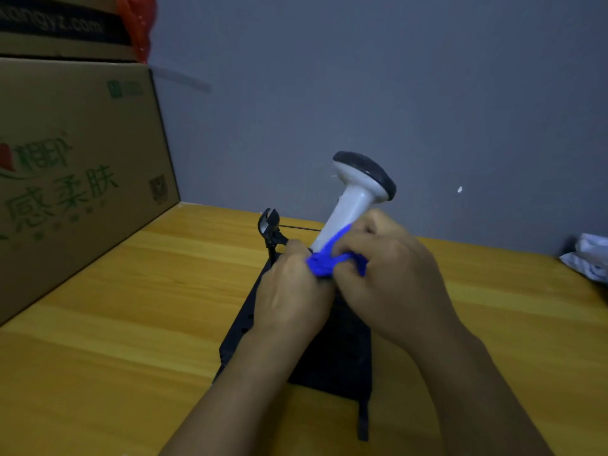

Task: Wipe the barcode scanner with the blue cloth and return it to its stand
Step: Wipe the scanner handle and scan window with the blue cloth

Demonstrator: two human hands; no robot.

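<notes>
A: Head view: where's the scanner [353,195]?

B: Upright above the black stand [273,230], off its cradle. The left hand [289,291] is closed round its lower end; the right hand [385,274] pinches the cloth [325,261] against the handle.

A: Risks?

B: Both hands crowd the base, so the heavy head could tip if the left grip loosens. A thin cable [297,227] runs near the stand; it might snag on the way back over the bench [131,307].

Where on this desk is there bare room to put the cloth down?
Bare wood on the table between the cardboard box and the black stand base, and right of the base, short of the white bundle. The middle is crowded: both hands, blue cloth, scanner.
</notes>
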